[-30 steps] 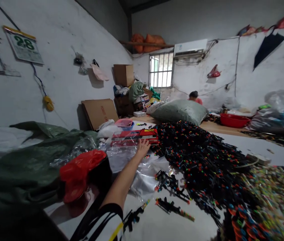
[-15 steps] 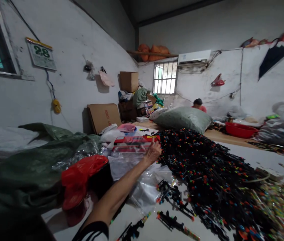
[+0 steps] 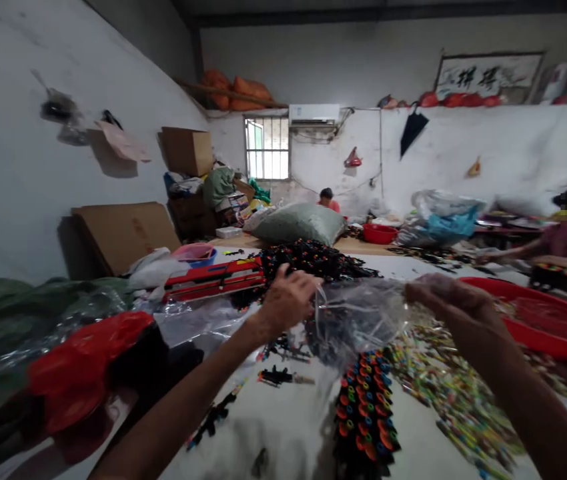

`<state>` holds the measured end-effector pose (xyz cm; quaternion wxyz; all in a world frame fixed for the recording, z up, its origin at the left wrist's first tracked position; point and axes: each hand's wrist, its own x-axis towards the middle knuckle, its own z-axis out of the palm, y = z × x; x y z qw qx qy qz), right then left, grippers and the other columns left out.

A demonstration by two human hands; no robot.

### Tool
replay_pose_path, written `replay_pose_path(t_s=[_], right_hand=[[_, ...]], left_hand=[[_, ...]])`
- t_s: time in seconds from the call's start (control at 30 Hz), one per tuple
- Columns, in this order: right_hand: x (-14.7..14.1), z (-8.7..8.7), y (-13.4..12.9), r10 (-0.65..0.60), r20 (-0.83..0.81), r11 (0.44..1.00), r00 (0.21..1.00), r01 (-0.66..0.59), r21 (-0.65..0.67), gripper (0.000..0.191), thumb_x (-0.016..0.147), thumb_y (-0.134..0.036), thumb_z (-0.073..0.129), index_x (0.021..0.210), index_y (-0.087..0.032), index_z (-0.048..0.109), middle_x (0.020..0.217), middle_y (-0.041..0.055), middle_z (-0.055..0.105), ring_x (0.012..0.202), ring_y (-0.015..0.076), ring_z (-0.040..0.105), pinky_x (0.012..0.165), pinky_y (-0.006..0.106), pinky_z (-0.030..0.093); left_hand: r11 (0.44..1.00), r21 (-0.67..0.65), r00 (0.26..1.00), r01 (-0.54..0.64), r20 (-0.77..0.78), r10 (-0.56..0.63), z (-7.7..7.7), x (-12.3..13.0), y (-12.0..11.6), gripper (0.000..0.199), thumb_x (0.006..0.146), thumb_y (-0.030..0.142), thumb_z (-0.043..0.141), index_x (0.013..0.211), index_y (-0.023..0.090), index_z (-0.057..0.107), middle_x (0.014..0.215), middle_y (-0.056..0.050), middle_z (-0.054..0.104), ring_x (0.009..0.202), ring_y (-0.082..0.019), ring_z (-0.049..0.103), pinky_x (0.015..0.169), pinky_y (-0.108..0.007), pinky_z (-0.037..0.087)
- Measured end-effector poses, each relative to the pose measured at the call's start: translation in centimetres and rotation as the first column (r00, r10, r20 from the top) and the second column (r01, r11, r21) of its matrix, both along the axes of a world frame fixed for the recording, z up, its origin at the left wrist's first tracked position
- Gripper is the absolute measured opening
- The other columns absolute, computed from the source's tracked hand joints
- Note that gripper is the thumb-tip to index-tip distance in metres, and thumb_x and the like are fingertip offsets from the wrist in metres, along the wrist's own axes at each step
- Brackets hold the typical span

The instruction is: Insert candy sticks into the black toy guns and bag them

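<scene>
Here, a clear plastic bag (image 3: pixel 358 320) is held up, grasped at each edge by the fingers of the left hand (image 3: pixel 286 300) and right hand (image 3: pixel 451 300).

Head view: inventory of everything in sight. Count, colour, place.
clear plastic bag: 1, transparent, stretched between hands
toy guns: several, black, on white tabletop
toy-part pile: 1, black with coloured tips, behind bag
wheeled-part row: 1, black, orange, below bag
stick scatter: 1, multicoloured, right of row
basin: 1, red, right
plastic bag: 1, red, left
tarp: 1, green, far left
toy box: 1, red, behind left hand
sack: 1, grey-green, back
co-workers: 2, back and right edge
left hand: 1, gripping bag
right hand: 1, gripping bag
</scene>
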<state>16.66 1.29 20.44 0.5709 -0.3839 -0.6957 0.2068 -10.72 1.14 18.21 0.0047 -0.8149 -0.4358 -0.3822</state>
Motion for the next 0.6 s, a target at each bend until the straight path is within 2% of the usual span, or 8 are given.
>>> replay_pose_path(t_s=[0.03, 0.07, 0.13, 0.23, 0.3, 0.4, 0.47, 0.6], right_hand=[[1.8, 0.1, -0.3, -0.036, -0.077, 0.999, 0.996, 0.034, -0.033, 0.024, 0.066, -0.044, 0.068, 0.068, -0.021, 0.066, 0.070, 0.0018, 0.066, 0.067, 0.0185, 0.059, 0.059, 0.027, 0.047], [3.5, 0.1, -0.4, -0.075, -0.122, 0.996, 0.990, 0.069, -0.058, 0.024, 0.065, -0.045, 0.069, 0.071, -0.022, 0.067, 0.075, 0.0024, 0.067, 0.072, 0.0194, 0.060, 0.062, 0.028, 0.047], [6.5, 0.0, -0.5, -0.141, -0.166, 0.986, 0.976, 0.124, -0.110, 0.023, 0.068, -0.046, 0.067, 0.075, -0.023, 0.068, 0.082, 0.0035, 0.068, 0.077, 0.0200, 0.060, 0.064, 0.028, 0.047], [9.9, -0.8, -0.6, -0.145, -0.247, 0.978, 0.958, 0.101, -0.182, 0.026, 0.068, -0.047, 0.067, 0.072, -0.022, 0.064, 0.075, 0.0030, 0.067, 0.066, 0.0170, 0.059, 0.056, 0.026, 0.046], [11.4, -2.0, -0.8, -0.131, -0.268, 0.974, 0.954, 0.073, -0.217, 0.031, 0.065, -0.049, 0.069, 0.066, -0.020, 0.060, 0.062, 0.0007, 0.063, 0.053, 0.0133, 0.055, 0.048, 0.024, 0.043], [13.1, -4.6, -1.7, -0.124, -0.232, 0.966, 0.965, 0.064, -0.251, 0.035, 0.063, -0.051, 0.070, 0.058, -0.019, 0.055, 0.051, -0.0016, 0.055, 0.043, 0.0096, 0.046, 0.042, 0.022, 0.036], [14.2, -6.8, -2.1, -0.153, -0.270, 0.958, 0.951, 0.075, -0.278, 0.036, 0.062, -0.051, 0.070, 0.059, -0.019, 0.055, 0.049, -0.0023, 0.052, 0.041, 0.0096, 0.043, 0.040, 0.022, 0.034], [16.4, -11.1, -1.2, -0.263, -0.299, 0.921, 0.917, 0.146, -0.362, 0.038, 0.061, -0.053, 0.070, 0.064, -0.020, 0.055, 0.051, -0.0026, 0.050, 0.042, 0.0106, 0.043, 0.039, 0.023, 0.032]], left_hand=[[0.979, -0.201, 0.980, -0.023, 0.191, 0.063, -0.8, -0.7, 1.1, 0.030, 0.069, 0.041, 0.066, 0.090, 0.020, 0.065, 0.101, -0.007, 0.066, 0.105, -0.024, 0.052, 0.095, -0.040, 0.031], [0.958, -0.288, 0.961, -0.018, 0.259, 0.096, -1.7, -1.2, 2.0, 0.029, 0.068, 0.045, 0.065, 0.080, 0.018, 0.066, 0.090, -0.008, 0.068, 0.097, -0.024, 0.056, 0.090, -0.038, 0.036], [0.914, -0.404, 0.920, 0.027, 0.368, 0.135, -3.6, -1.0, 3.2, 0.038, 0.072, 0.053, 0.054, 0.077, 0.017, 0.066, 0.081, -0.007, 0.068, 0.084, -0.022, 0.059, 0.079, -0.034, 0.041], [0.824, -0.546, 0.891, 0.154, 0.438, 0.124, -6.8, 1.6, 2.5, 0.063, 0.080, 0.064, 0.028, 0.077, 0.013, 0.066, 0.072, -0.008, 0.067, 0.066, -0.018, 0.061, 0.061, -0.029, 0.043], [0.685, -0.667, 0.863, 0.293, 0.493, 0.111, -9.0, 3.8, 1.0, 0.071, 0.078, 0.068, 0.023, 0.071, 0.012, 0.066, 0.067, -0.009, 0.067, 0.057, -0.016, 0.060, 0.053, -0.026, 0.041], [0.483, -0.714, 0.682, 0.507, 0.675, 0.282, -11.6, 6.3, -0.8, 0.062, 0.070, 0.070, 0.042, 0.079, 0.013, 0.065, 0.070, -0.006, 0.067, 0.058, -0.013, 0.059, 0.049, -0.022, 0.037], [0.470, -0.682, 0.556, 0.560, 0.730, 0.397, -12.7, 6.9, -1.2, 0.056, 0.063, 0.065, 0.057, 0.086, 0.015, 0.063, 0.070, -0.004, 0.065, 0.057, -0.011, 0.056, 0.048, -0.020, 0.035], [0.551, -0.658, 0.534, 0.513, 0.747, 0.395, -13.3, 6.3, -1.5, 0.046, 0.052, 0.051, 0.073, 0.077, 0.013, 0.063, 0.060, 0.000, 0.059, 0.047, -0.007, 0.046, 0.045, -0.019, 0.029]])
